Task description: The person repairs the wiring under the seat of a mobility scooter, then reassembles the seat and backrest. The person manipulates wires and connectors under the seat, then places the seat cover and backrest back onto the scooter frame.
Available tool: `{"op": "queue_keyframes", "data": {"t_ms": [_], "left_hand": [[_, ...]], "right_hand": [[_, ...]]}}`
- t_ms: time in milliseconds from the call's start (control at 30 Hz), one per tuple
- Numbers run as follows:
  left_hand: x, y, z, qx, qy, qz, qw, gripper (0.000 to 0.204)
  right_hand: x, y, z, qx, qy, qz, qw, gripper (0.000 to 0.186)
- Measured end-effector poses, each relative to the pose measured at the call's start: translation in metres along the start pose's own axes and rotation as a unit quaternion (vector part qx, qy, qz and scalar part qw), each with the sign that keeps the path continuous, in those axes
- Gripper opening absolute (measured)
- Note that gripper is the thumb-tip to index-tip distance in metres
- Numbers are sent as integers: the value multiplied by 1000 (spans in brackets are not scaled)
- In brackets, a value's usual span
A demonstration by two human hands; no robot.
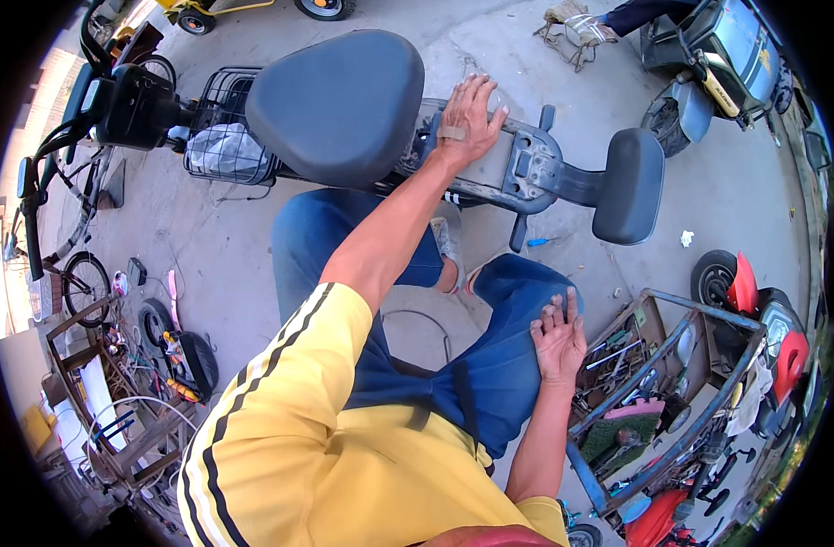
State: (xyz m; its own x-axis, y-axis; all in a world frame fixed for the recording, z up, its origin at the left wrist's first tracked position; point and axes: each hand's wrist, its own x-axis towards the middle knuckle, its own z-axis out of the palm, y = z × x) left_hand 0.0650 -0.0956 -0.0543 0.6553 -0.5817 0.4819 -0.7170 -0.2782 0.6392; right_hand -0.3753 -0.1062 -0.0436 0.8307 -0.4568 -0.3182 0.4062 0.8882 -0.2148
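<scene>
Outdoor concrete yard, scooters around. Our left hand [469, 118] flat, fingers spread, on bare rear frame plate [503, 159] of electric bike at 12 o'clock; rear seat appears off. Right hand [559, 339] empty, loosely spread, on knee. Tool tray [631, 365] at 4 o'clock, untouched.

Outdoor concrete floor [207, 246] in bright sun, tool cart [658, 383] at right, cluttered rack [98, 383] w/ parts at left.

The person wore a yellow short-sleeved shirt [344, 456] with dark shoulder stripes, blue jeans [490, 365], and a tan bandage on the left hand [469, 117].
</scene>
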Motion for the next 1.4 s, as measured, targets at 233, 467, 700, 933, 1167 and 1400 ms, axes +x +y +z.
{"op": "queue_keyframes", "data": {"t_ms": [233,467,700,933,1167,1400], "left_hand": [[-84,34,-39,147,-7,-19,989,57],[-118,38,-40,186,-41,-72,979,66],[-126,43,-39,173,-60,-47,982,67],[-117,40,-50,141,-86,-47,985,66],[-128,39,-67,178,-67,-87,978,65],[-131,40,-81,148,-105,-85,980,65]], "right_hand": [[-6,-9,-10,7,-24,-8,1000,54],[-5,-6,-8,18,-39,-1,999,52],[-5,-8,-9,4,-36,0,999,54],[3,-5,-1,-26,-3,3,1000,55],[-4,-2,-5,-29,-27,-4,999,54],[-1,-9,-5,-14,-21,0,1000,54]]}}
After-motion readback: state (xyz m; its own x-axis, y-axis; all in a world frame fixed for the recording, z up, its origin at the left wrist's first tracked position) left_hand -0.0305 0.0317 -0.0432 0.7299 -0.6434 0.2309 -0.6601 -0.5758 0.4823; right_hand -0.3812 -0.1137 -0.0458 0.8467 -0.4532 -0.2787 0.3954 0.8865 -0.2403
